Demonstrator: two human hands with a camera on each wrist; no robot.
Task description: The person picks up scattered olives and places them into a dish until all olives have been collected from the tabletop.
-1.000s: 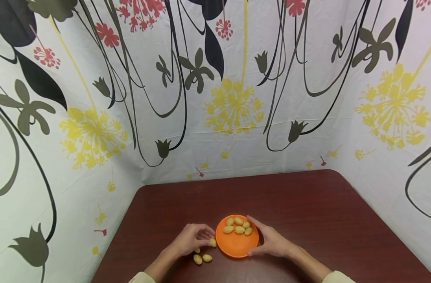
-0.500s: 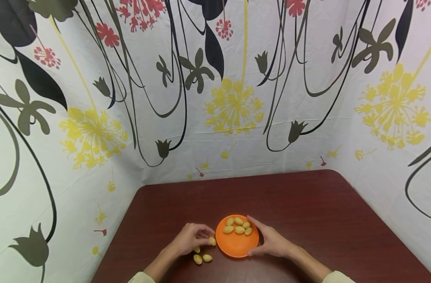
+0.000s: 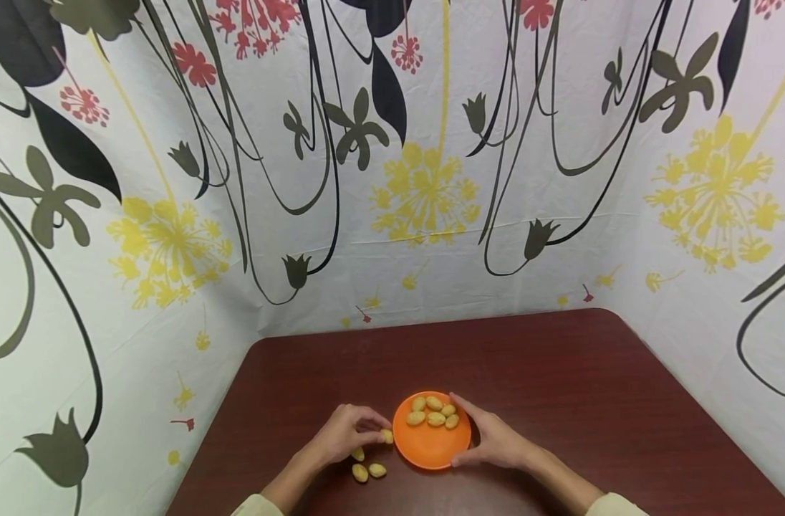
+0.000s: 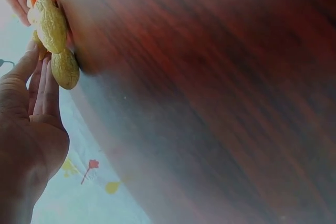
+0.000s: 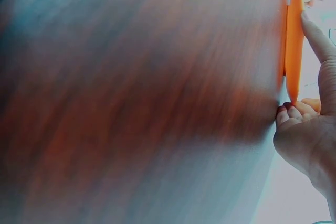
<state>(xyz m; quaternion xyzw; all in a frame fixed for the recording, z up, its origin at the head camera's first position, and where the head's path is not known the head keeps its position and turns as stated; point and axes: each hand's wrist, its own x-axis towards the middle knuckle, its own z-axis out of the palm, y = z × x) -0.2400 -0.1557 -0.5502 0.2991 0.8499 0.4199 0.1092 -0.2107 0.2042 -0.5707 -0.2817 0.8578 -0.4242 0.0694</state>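
left hand (image 3: 346, 436) pinches a yellow piece (image 3: 387, 436) beside orange plate (image 3: 426, 450) | right hand (image 3: 497, 441) grips plate | risk: uneven grip could tilt it, rolling loaded pieces (image 3: 436, 419) off

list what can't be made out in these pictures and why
Head view: part of the held piece, covered by the left hand.
Head view: one end of another piece, behind the same hand.
Head view: near edge of the table, cut off by the picture's bottom.
Right wrist view: inside of the plate, behind its rim.
Left wrist view: table grain, blurred.
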